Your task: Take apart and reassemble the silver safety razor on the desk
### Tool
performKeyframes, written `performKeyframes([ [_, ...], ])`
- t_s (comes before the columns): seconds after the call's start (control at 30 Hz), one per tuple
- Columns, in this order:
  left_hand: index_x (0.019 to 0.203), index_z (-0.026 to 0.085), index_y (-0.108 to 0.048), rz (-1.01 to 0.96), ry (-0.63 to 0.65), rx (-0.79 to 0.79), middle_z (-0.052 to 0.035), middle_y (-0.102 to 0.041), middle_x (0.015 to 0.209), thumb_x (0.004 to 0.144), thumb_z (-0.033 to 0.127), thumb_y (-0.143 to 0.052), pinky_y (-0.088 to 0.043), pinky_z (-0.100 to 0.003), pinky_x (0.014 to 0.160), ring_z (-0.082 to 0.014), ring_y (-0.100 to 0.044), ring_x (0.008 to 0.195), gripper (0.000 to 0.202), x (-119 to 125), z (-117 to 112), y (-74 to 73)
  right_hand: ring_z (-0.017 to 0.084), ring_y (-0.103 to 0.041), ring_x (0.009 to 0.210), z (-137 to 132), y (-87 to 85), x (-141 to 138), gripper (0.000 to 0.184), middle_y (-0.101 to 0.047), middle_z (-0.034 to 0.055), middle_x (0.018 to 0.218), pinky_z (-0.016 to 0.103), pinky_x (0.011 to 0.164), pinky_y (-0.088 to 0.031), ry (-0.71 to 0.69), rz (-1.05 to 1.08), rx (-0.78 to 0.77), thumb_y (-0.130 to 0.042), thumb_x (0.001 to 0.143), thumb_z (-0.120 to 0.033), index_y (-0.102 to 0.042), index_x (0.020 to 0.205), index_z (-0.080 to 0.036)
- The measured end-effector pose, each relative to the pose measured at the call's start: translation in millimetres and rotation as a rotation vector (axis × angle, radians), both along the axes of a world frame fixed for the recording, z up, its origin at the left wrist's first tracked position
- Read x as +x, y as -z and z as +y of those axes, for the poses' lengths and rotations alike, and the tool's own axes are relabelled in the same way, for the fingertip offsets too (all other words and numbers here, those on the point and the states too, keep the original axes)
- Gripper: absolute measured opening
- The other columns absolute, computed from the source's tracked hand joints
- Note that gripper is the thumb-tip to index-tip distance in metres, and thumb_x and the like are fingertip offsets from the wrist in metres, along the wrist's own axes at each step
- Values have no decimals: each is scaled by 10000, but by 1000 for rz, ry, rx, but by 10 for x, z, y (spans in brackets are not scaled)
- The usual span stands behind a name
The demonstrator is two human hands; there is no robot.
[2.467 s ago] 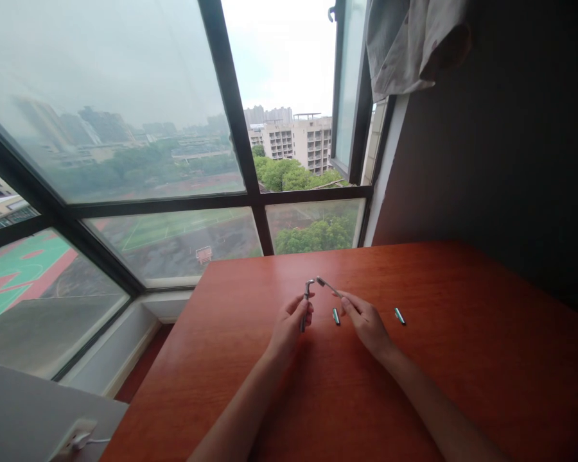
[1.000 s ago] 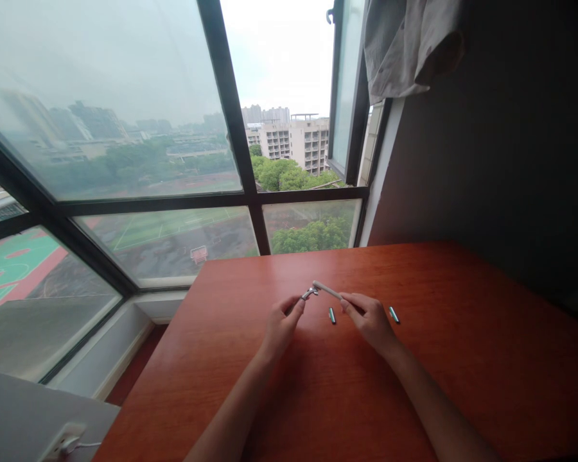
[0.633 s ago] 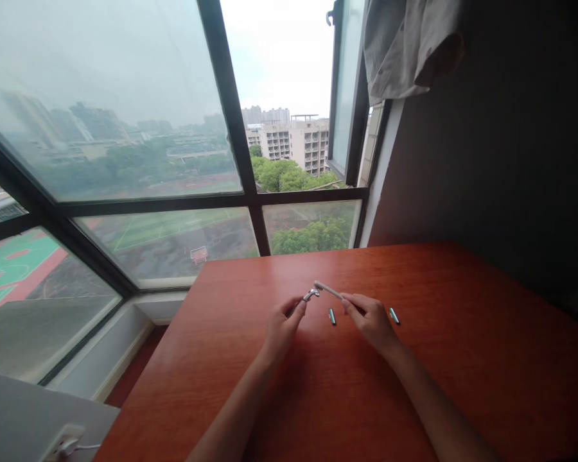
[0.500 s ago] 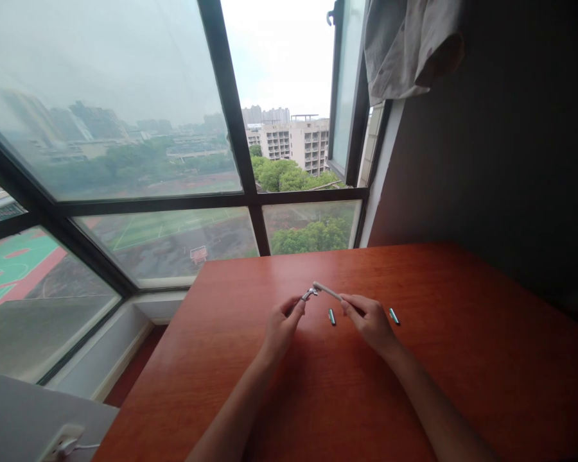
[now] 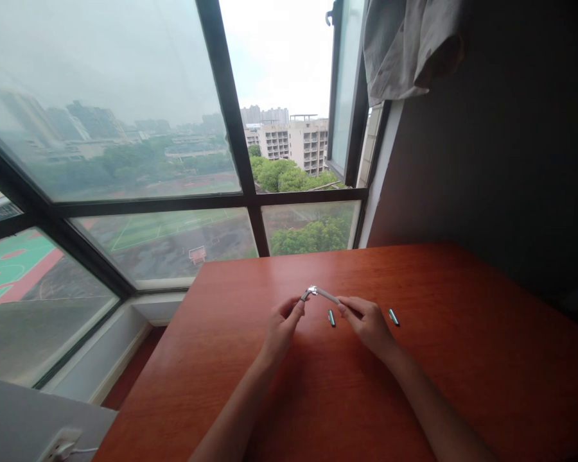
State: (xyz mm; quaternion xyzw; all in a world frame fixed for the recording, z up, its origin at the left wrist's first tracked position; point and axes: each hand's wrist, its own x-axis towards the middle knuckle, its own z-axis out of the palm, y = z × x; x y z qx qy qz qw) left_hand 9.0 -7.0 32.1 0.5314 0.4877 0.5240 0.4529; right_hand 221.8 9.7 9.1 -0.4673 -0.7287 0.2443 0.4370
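Observation:
My left hand (image 5: pixel 280 326) pinches a razor handle (image 5: pixel 306 295) whose shiny silver head end points up and to the right. Between the fingers of my right hand (image 5: pixel 368 321) is a slim grey stick (image 5: pixel 328 296), like a small brush, though bristles cannot be made out. Its far tip meets the razor's silver end, just above the tabletop. A small green-and-black bar (image 5: pixel 331 318), like a razor cartridge, lies on the table between my hands. Another such green bar (image 5: pixel 394 317) lies to the right of my right hand.
The reddish-brown wooden table (image 5: pixel 356 410) reaches to a window with dark frames (image 5: pixel 154 206); one pane is swung out. A grey curtain (image 5: pixel 404 51) hangs at the upper right beside a dark wall. A white plug and socket (image 5: pixel 62 444) are at the lower left.
The tip of the grey stick has moved slightly down onto the razor's silver end. Both hands stay nearly where they were, and the green bars lie still.

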Motion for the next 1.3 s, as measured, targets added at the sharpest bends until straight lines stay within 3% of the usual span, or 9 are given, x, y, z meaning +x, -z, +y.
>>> performKeyframes([
  [0.23, 905, 150, -727, -16, -9, -7, -14, -545, 655, 764, 421, -642, -336, -242, 581, -141, -438, 623, 317, 8, -9, -14, 214, -643, 705, -4, -32, 6, 328, -697, 55, 730, 292, 647, -492, 31, 96, -51, -506, 878, -383, -720, 975, -154],
  [0.47, 904, 149, -726, -8, -12, -11, -21, -556, 663, 767, 421, -638, -347, -242, 584, -146, -450, 631, 318, 8, -2, 6, 208, -640, 710, -31, -46, -12, 312, -710, 70, 799, 291, 665, -487, -11, 69, -33, -504, 888, -360, -720, 986, -156],
  [0.93, 948, 144, -720, 58, -10, 22, -21, -530, 661, 806, 435, -594, -359, -237, 575, -143, -447, 631, 347, -39, 36, 101, 187, -615, 658, -10, -36, -1, 307, -682, 53, 713, 264, 609, -456, -1, 30, -7, -489, 899, -342, -724, 956, -153],
  [1.3, 978, 137, -718, 67, -6, 19, -4, -513, 643, 791, 445, -609, -337, -233, 563, -130, -430, 608, 376, -5, 18, 56, 198, -626, 693, -10, -36, 6, 315, -691, 63, 744, 277, 642, -457, 6, 0, 17, -465, 914, -334, -716, 978, -155],
])
